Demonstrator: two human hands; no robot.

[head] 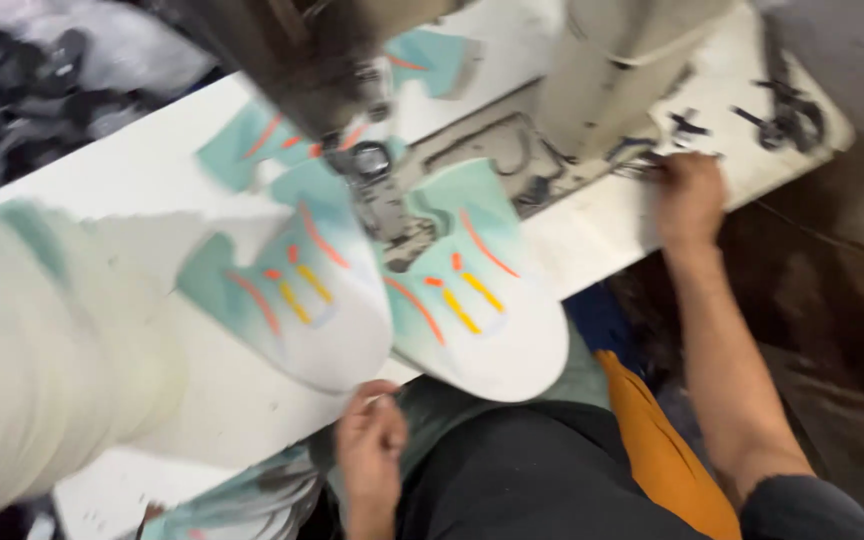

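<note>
Two teal and white shoe-upper pieces with orange and yellow stripes lie on the white sewing table [172, 180]: one [297, 295] at the middle, one [472, 285] to its right, overhanging the front edge. My left hand [370, 455] is below the table edge, fingers curled by the near tip of the left piece; whether it grips anything is unclear. My right hand [690, 195] reaches to the table by the sewing machine's base, fingers on small dark items there. The picture is blurred.
A sewing machine [352, 70] stands over the pieces, its pale column [612, 70] at the right. More teal pieces [252, 145] lie behind. A blurred pale stack [42, 360] fills the left. Dark parts [32, 90] sit far left; small dark bits [782, 110] far right.
</note>
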